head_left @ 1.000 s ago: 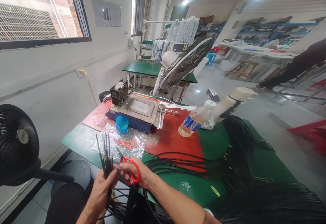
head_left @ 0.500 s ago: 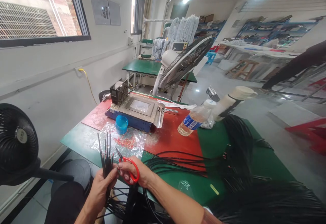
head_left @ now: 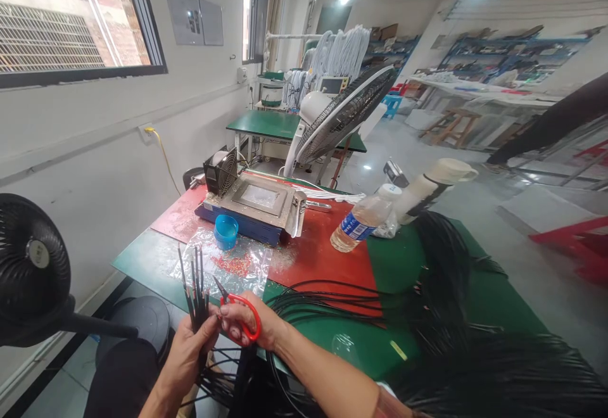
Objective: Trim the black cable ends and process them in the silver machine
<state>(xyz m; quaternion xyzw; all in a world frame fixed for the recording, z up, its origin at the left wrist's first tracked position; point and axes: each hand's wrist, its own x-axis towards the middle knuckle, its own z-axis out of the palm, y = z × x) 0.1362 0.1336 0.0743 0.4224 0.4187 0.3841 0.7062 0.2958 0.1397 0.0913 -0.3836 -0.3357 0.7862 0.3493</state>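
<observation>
My left hand (head_left: 192, 345) is closed around a bundle of black cables (head_left: 196, 294), whose ends stick up above the fist at uneven heights. Red-handled scissors (head_left: 247, 316) sit in my right hand (head_left: 251, 320), with the pointed blades aimed up and left, away from the cables. My right fingertips meet my left thumb beside the bundle; whether they pinch a wire end there is too small to tell. Below the left fist the cables hang down past the table edge. Beyond the hands, small red scraps (head_left: 232, 264) lie on a clear plastic sheet (head_left: 259, 272).
A blue cup (head_left: 226, 232) stands before a blue-sided metal hot plate (head_left: 263, 199) with a small black fan (head_left: 221, 171). To the right are a plastic bottle (head_left: 363, 218) and piles of black cable (head_left: 441, 278). A black fan (head_left: 35, 266) stands at left.
The hands, scissors and cables keep almost the same pose. The cable tips have shifted very slightly left, and the whole view has moved a little.
</observation>
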